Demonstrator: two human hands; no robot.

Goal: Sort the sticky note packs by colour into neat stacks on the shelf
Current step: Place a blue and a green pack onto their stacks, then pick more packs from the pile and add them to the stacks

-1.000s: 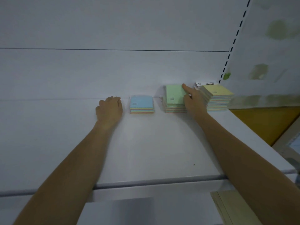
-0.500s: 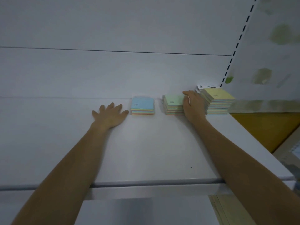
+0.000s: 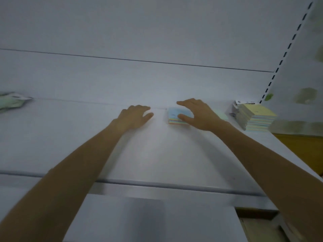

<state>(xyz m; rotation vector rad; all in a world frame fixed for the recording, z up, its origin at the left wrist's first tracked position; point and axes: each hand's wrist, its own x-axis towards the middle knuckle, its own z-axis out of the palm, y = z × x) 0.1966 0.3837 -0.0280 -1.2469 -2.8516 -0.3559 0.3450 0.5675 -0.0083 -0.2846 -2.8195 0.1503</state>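
A small blue-topped stack of sticky note packs (image 3: 173, 116) sits at the back of the white shelf (image 3: 157, 154). My right hand (image 3: 197, 114) spans it, thumb at its front edge and fingers stretched over its back; a firm grip is not evident. A sliver of the green-topped stack (image 3: 222, 114) shows just right of that hand. The taller yellow-topped stack (image 3: 257, 117) stands at the shelf's right end. My left hand (image 3: 134, 116) lies on the shelf just left of the blue stack, fingers loosely bent, holding nothing.
A blurred green packet (image 3: 10, 102) lies at the far left of the shelf. The white back panel rises behind the stacks. A slotted upright (image 3: 286, 51) marks the right end, with a yellow-orange surface (image 3: 300, 151) beyond and below.
My right hand left the green stack and moved left over the blue stack. My left hand drew its fingers in and sits closer to the blue stack. The view swung left.
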